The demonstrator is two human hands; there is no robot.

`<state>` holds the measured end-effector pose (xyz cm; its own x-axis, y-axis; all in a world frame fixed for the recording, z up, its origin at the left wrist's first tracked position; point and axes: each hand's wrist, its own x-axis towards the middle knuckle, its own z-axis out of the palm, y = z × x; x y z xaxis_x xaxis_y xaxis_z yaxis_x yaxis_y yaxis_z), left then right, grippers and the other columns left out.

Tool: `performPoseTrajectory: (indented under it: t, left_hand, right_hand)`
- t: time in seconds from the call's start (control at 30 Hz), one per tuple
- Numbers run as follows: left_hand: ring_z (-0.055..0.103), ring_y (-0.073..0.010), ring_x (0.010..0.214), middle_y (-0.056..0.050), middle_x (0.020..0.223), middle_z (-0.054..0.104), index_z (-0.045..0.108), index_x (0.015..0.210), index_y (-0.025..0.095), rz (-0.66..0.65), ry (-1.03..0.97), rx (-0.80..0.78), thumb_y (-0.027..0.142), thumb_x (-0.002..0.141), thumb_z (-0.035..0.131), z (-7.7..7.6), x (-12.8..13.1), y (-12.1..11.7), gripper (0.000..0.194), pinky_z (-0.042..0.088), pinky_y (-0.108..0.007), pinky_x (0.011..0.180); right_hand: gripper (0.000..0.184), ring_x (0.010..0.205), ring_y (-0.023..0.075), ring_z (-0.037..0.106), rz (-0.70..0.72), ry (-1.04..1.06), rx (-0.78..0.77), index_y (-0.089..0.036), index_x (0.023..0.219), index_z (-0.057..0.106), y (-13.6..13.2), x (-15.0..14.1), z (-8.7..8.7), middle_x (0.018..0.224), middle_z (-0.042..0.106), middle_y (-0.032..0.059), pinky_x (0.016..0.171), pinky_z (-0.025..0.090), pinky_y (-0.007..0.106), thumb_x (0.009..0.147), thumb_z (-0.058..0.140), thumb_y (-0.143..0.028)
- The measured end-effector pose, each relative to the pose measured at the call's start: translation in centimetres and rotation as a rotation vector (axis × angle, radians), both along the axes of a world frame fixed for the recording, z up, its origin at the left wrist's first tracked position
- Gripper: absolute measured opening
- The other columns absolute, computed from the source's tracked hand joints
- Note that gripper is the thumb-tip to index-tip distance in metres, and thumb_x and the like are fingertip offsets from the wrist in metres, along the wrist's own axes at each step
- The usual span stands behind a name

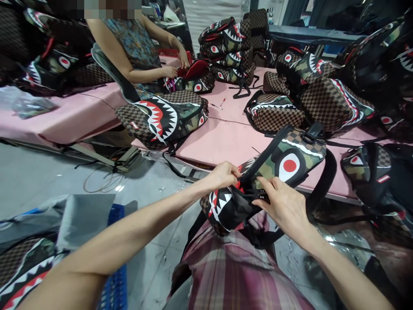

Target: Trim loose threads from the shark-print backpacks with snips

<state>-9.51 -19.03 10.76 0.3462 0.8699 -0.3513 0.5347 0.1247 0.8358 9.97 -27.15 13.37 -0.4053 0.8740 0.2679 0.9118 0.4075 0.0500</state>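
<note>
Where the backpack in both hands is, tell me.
In the head view, the backpack is right of centre, above the plaid cloth by the pink table, held by the left hand and right hand.

a pale, glossy floor (pixel 38 172) reflected spots of light below a pink-covered table (pixel 222 137) and its left-hand neighbour (pixel 84 112); a grey chair (pixel 111 77) stood between them, a white ribbed surface (pixel 213 10) behind.

Taking the held bag (pixel 274 157) as centre, a second bag (pixel 167 116) lies on the table (pixel 222 144) at 10 o'clock with a co-worker (pixel 129 47) behind it, a stack (pixel 237 54) between 11 and 12, a heap (pixel 332 103) at 1, and a crate (pixel 118 275) at 8.
</note>
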Motion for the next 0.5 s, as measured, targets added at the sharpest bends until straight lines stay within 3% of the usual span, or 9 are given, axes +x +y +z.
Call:
performPoseTrajectory:
  t: [0.03,0.1,0.23,0.37,0.5]
  left_hand:
    - [0.053,-0.0123,0.050,0.001,0.051,0.057,0.068,0.068,0.011,0.023,-0.047,-0.044,0.005,0.050,0.050,-0.1,0.0,0.1,0.026,0.038,-0.020,0.046]
    - [0.051,-0.0107,0.045,0.002,0.046,0.055,0.067,0.064,0.010,0.060,-0.131,-0.132,0.003,0.049,0.050,0.0,0.1,0.1,0.023,0.040,-0.020,0.045]
    - [0.050,-0.0089,0.041,0.002,0.044,0.056,0.066,0.061,0.008,0.085,-0.255,-0.263,-0.001,0.048,0.050,0.2,0.1,0.0,0.023,0.041,-0.018,0.042]
    - [0.052,-0.0095,0.040,0.000,0.045,0.059,0.066,0.062,0.007,0.112,-0.305,-0.314,-0.003,0.048,0.051,0.1,0.0,0.0,0.023,0.044,-0.019,0.043]
    - [0.053,-0.0095,0.040,0.000,0.046,0.059,0.066,0.062,0.007,0.114,-0.324,-0.327,-0.003,0.049,0.051,-0.1,0.0,0.0,0.022,0.045,-0.019,0.043]
  right_hand:
    - [0.037,0.073,0.0181,0.053,-0.006,0.012,0.019,-0.019,0.113,0.053,-0.1,-0.1,0.2,0.088,0.059,0.0057,0.055,0.031,0.028,0.081,0.058,-0.038]
    - [0.028,0.074,0.0187,0.052,-0.033,0.013,0.081,-0.016,0.106,0.056,-0.2,-0.4,0.2,0.086,0.059,0.0072,0.058,0.032,0.029,0.085,0.053,-0.034]
    - [0.016,0.071,0.0176,0.047,-0.046,-0.013,0.272,-0.016,0.093,0.061,-0.3,-1.3,-1.3,0.079,0.060,0.0062,0.059,0.029,0.030,0.087,0.050,-0.027]
    - [0.015,0.068,0.0159,0.044,-0.019,-0.022,0.422,-0.017,0.094,0.063,-0.2,-2.1,-2.9,0.074,0.061,0.0036,0.058,0.026,0.031,0.086,0.053,-0.024]
    - [0.013,0.068,0.0160,0.043,0.007,-0.053,0.458,-0.016,0.093,0.064,0.2,-2.5,-3.2,0.071,0.061,0.0031,0.058,0.025,0.031,0.083,0.056,-0.018]
